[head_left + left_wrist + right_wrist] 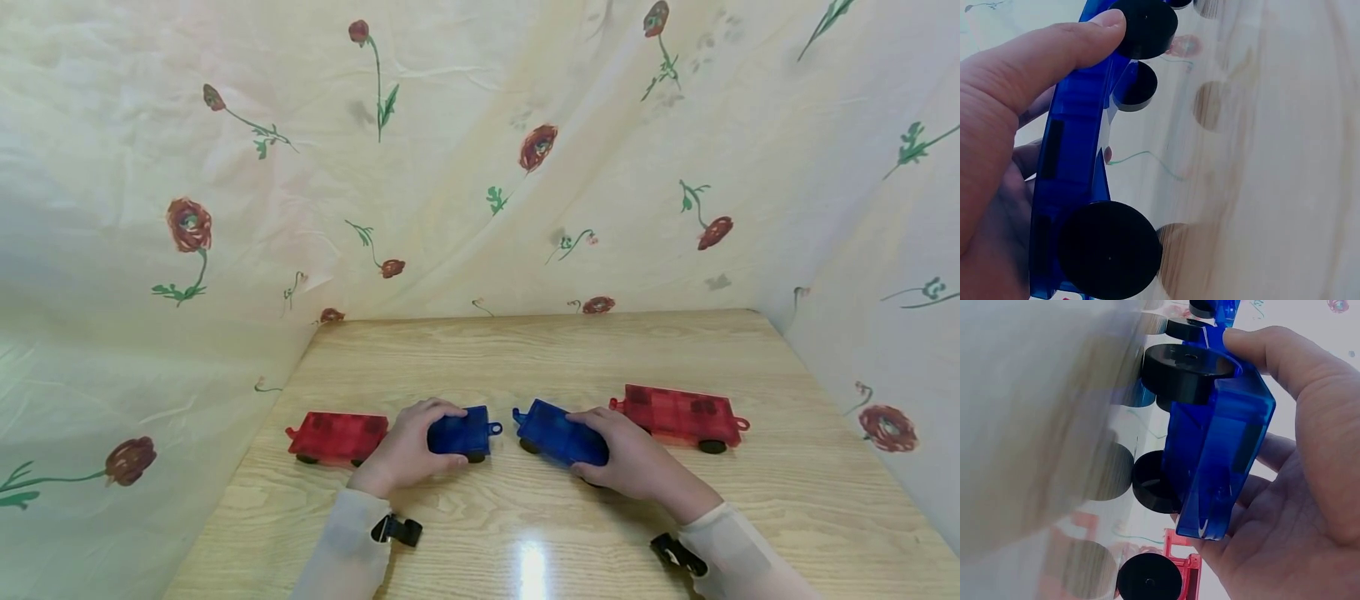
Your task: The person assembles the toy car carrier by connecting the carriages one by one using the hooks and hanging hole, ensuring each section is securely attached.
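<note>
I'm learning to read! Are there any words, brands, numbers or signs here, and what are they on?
None: I can read no text on the blue cars, red cars, black wheels, wooden table or flowery cloth. Any marking on the black wrist buckles is too small to read.

No text, label, brand, number or sign can be read in any of the three views; none can be made out on the blue toy wagons [474, 429], the red toy wagons [341, 435], the counter [480, 354] or the flower-printed cloth [450, 158].
</note>
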### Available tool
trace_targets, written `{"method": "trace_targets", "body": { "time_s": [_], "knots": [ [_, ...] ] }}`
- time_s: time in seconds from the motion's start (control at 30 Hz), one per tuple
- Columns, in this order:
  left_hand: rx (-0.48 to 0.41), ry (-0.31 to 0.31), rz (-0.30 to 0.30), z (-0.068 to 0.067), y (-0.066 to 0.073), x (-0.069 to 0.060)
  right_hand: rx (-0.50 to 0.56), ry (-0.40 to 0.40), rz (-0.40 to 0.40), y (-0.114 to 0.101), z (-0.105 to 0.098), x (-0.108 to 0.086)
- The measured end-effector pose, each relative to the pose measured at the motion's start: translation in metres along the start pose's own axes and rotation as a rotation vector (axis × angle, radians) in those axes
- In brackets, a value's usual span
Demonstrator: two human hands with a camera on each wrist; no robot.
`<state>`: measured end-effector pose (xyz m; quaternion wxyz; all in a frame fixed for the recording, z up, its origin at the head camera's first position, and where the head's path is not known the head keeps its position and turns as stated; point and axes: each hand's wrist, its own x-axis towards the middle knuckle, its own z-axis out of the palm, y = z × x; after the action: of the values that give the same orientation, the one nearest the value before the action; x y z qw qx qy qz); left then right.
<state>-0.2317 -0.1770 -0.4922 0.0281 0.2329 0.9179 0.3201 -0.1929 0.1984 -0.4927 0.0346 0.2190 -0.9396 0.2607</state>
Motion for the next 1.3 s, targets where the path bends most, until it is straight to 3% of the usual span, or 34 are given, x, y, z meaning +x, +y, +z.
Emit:
{"method": "trace_targets", "body": {
  "time_s": [0.43,0.97,1.3],
  "knots": [
    [-0.036,0.022,0.054,-0.0004,-0.0039,-0.0001,0.035,-0.028,0.02,-0.0049,-0.0027,-0.0012],
    [-0.032,0.005,0.061,0.0009,-0.0027,0.001,0.101,-0.102,-0.076,-0.0061,0.0,-0.0001],
    [-0.014,-0.008,0.061,0.0024,-0.0009,0.0016,0.109,-0.114,-0.093,-0.0042,0.0022,0.0]
  ]
}}
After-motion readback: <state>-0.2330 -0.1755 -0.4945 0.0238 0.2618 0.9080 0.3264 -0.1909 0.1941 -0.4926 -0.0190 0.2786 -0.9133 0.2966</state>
